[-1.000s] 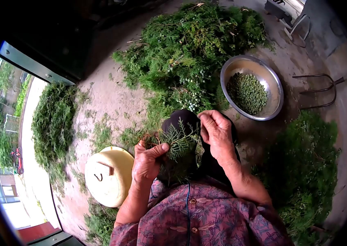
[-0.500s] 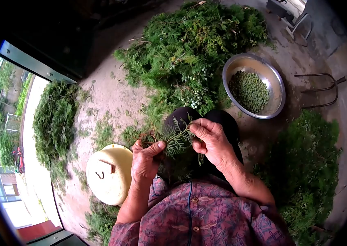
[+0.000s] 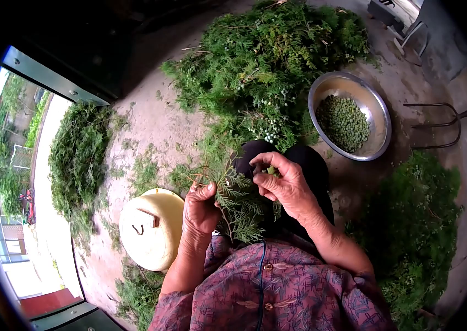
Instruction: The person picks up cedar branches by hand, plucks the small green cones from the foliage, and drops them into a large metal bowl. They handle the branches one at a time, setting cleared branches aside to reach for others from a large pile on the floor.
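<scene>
My left hand is closed on the stem of a green sprig, whose flat leaves spread over my lap. Just right of the sprig, my right hand is raised with thumb and forefinger together around small green berries. A metal bowl to the upper right holds many green berries. Beyond my knees lies a big pile of leafy branches, with pale berries among its lower leaves.
A pale yellow round lidlike object with a hook sits at the left. More branches lie at the far left and lower right. A metal fork rests at the right. A doorway opens on the left.
My right hand has come away from the sprig and now pinches small green berries. The sprig hangs lower from my left hand. The whole view has shifted slightly.
</scene>
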Action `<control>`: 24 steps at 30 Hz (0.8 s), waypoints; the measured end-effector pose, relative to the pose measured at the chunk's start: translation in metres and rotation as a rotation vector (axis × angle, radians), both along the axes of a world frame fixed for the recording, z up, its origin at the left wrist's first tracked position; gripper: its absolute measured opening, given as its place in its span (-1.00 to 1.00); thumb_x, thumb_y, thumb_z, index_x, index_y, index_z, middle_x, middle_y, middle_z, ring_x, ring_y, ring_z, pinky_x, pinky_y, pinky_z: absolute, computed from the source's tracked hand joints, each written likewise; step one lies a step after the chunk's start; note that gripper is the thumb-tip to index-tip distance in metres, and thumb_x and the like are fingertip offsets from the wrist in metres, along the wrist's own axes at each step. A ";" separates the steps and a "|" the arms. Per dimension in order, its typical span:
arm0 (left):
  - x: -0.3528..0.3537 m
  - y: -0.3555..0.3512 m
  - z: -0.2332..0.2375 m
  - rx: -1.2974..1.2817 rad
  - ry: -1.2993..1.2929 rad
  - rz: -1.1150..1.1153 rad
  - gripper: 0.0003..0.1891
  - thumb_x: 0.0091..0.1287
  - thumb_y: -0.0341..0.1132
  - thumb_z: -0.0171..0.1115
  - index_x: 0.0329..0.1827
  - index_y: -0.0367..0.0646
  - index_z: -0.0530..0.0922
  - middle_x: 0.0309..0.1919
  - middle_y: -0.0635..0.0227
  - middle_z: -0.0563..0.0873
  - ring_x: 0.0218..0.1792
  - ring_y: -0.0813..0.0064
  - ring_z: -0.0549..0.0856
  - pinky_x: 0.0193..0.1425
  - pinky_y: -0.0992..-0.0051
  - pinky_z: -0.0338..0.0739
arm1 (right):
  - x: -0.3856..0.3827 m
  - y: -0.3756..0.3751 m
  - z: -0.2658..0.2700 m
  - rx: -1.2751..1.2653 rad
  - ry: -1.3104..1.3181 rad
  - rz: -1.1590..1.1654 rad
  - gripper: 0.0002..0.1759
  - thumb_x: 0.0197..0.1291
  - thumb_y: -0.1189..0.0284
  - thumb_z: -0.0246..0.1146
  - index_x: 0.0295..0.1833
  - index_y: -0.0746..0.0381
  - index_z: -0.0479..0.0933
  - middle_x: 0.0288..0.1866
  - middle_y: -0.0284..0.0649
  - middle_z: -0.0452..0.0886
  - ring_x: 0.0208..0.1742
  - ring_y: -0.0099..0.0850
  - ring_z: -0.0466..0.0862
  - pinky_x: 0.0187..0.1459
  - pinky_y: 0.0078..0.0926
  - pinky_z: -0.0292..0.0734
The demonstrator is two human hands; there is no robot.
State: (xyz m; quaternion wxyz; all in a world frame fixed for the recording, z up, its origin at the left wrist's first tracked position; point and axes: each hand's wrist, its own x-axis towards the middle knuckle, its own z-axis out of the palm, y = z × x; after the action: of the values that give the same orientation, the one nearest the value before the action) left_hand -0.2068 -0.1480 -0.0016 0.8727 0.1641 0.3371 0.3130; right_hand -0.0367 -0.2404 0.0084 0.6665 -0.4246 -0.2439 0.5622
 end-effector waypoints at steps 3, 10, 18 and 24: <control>-0.002 0.001 -0.005 -0.040 -0.034 -0.024 -0.58 0.02 -0.50 0.32 -0.03 -0.25 0.42 -0.30 0.23 0.64 -0.43 0.47 0.62 -0.48 0.66 0.48 | -0.009 0.006 -0.001 0.123 -0.549 -0.057 -0.60 -0.01 0.37 0.37 -0.05 0.24 0.45 -0.31 -0.34 0.48 -0.35 -0.54 0.51 -0.31 -0.61 0.44; 0.007 -0.011 0.009 0.051 -0.016 -0.073 -0.59 0.00 -0.48 0.34 -0.04 -0.22 0.46 -0.32 0.37 0.65 -0.43 0.56 0.60 -0.49 0.69 0.42 | -0.018 0.007 -0.005 -0.057 0.096 -0.138 -0.86 0.10 0.55 0.26 -0.20 0.29 0.50 -0.57 -0.42 0.43 -0.65 -0.72 0.35 -0.64 -0.78 0.22; -0.003 -0.003 -0.001 -0.106 -0.086 -0.002 -0.69 -0.04 -0.51 0.24 -0.19 -0.24 0.46 -0.46 0.30 0.56 -0.46 0.42 0.54 -0.40 0.48 0.45 | 0.012 -0.003 -0.010 0.021 0.495 -0.304 -0.94 0.20 0.50 0.15 -0.23 0.26 0.47 -0.37 -0.29 0.52 -0.52 -0.52 0.51 -0.61 -0.62 0.32; -0.006 -0.002 -0.009 -0.111 -0.158 0.016 -0.64 -0.02 -0.48 0.20 -0.09 -0.23 0.45 -0.47 0.30 0.55 -0.49 0.46 0.51 -0.48 0.52 0.38 | 0.010 -0.002 -0.007 -0.028 0.324 0.020 -0.79 0.18 0.40 0.21 -0.09 0.22 0.48 -0.39 -0.38 0.52 -0.49 -0.64 0.50 -0.60 -0.76 0.27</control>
State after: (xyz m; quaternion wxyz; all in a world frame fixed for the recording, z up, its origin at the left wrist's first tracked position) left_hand -0.2133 -0.1500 -0.0101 0.9018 0.0877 0.2853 0.3126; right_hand -0.0264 -0.2422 0.0010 0.6855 -0.3351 -0.1296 0.6332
